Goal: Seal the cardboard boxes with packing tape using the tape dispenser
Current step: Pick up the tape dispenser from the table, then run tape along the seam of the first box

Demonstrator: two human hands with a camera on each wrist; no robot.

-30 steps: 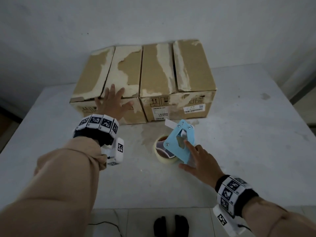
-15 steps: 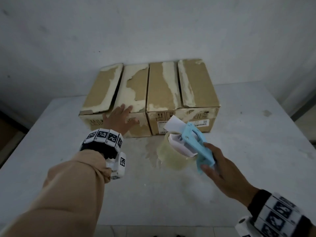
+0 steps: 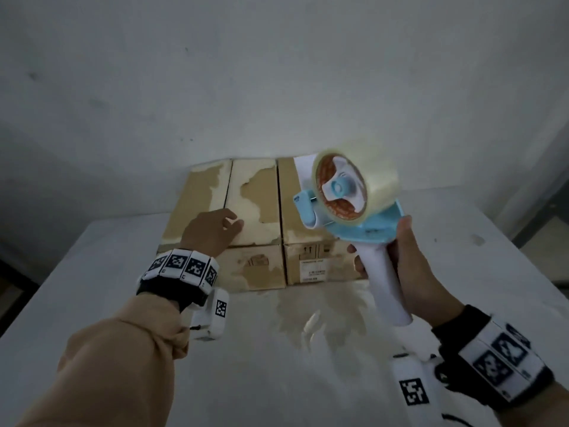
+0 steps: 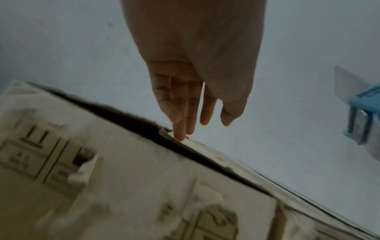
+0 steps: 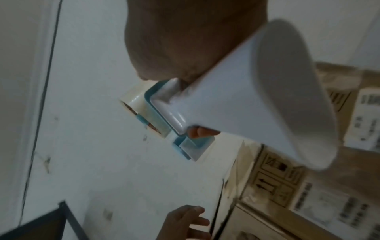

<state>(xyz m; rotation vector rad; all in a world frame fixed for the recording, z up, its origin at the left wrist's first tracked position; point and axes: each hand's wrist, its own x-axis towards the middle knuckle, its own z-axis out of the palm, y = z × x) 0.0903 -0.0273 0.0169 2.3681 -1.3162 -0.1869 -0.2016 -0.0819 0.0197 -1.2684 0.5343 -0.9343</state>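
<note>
Two worn cardboard boxes stand side by side against the wall, the left box (image 3: 246,208) and the right box (image 3: 311,260). My left hand (image 3: 212,231) rests on the left box's top near its front edge, close to the seam between the flaps. In the left wrist view its straight fingertips (image 4: 180,134) touch the box's top edge (image 4: 133,178). My right hand (image 3: 412,269) grips the white handle (image 3: 385,282) of the blue tape dispenser (image 3: 363,229), held in the air in front of the right box. Its clear tape roll (image 3: 354,189) points up. The right wrist view shows the handle (image 5: 257,97).
The boxes stand on a white table (image 3: 92,303) with a pale stain (image 3: 308,318) in front of them. A white wall (image 3: 277,87) rises close behind. A dark frame (image 3: 542,217) stands off the table's right side.
My right hand has picked the dispenser up off the table and raised it upright in front of the right box. My left hand slid from the left box's front up onto its top.
</note>
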